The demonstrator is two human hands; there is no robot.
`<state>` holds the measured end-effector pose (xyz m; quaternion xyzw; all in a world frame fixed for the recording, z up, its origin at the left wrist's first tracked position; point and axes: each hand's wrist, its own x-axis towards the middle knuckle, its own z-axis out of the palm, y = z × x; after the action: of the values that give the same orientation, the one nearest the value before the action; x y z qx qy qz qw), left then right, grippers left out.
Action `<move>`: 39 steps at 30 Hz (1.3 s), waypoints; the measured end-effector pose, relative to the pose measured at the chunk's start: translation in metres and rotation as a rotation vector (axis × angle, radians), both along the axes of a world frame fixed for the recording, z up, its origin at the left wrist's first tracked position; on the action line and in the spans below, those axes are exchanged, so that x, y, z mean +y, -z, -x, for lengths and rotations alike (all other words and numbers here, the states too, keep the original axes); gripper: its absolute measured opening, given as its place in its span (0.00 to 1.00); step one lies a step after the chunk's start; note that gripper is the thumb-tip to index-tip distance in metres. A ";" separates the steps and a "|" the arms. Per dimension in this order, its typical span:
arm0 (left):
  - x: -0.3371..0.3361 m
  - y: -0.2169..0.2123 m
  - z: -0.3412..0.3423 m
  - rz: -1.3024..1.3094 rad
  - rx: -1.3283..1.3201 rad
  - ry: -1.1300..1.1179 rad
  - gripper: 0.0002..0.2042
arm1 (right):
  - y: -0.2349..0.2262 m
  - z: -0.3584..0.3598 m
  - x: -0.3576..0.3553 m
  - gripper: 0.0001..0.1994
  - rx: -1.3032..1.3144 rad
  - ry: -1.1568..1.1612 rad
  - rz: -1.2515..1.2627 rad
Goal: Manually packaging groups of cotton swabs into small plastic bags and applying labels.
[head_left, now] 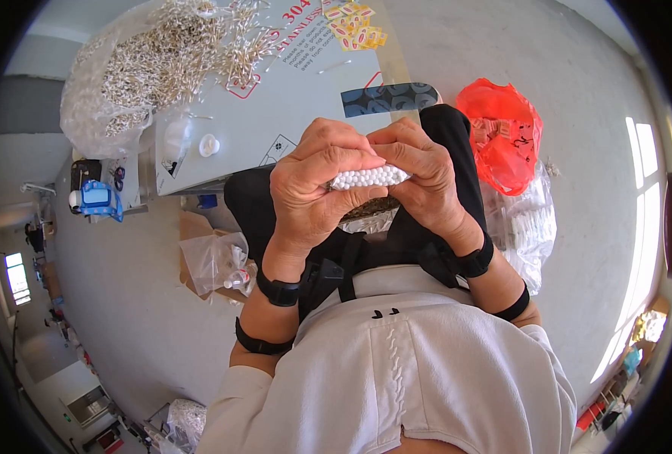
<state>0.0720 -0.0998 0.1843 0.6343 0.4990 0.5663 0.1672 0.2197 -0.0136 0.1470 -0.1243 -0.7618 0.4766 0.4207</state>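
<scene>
A bundle of cotton swabs (368,178) is held between my two hands above my lap, its white cotton tips packed together and facing me. My left hand (317,178) wraps the bundle's left side, with the thumb below and fingers curled over the top. On the right side, my right hand (427,174) grips it with bent fingers and thumb. The fingertips of both hands meet along the upper edge. Whether a wrapper surrounds the sticks is hidden by my fingers.
A large clear bag of loose cotton swabs (162,64) spills onto the grey table at the far left. Small yellow-and-white labels (356,29) lie at the table's far edge. To the right is a red plastic bag (500,163); a cardboard box (194,261) stands on the floor left.
</scene>
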 end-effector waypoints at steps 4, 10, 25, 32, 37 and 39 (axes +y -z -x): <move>0.000 0.000 -0.001 -0.007 -0.008 0.001 0.13 | -0.001 0.000 0.000 0.14 0.007 0.003 -0.006; 0.001 0.000 -0.001 0.001 0.008 -0.008 0.13 | 0.000 0.000 0.000 0.14 0.004 0.015 -0.008; 0.001 0.001 -0.007 0.092 -0.029 -0.031 0.15 | 0.004 0.002 -0.001 0.15 -0.008 -0.012 0.048; 0.003 0.007 -0.002 0.053 0.028 0.004 0.17 | 0.009 0.003 0.001 0.13 -0.001 0.003 0.013; 0.005 0.013 -0.002 0.305 -0.567 -0.019 0.16 | 0.009 0.002 -0.004 0.11 -0.039 -0.092 0.572; 0.003 0.016 0.001 0.380 -0.557 -0.053 0.14 | 0.015 0.003 -0.002 0.13 0.055 -0.078 0.706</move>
<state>0.0710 -0.0972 0.1686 0.3993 0.5473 0.6188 0.3976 0.2164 -0.0160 0.1319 -0.2201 -0.5428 0.7293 0.3535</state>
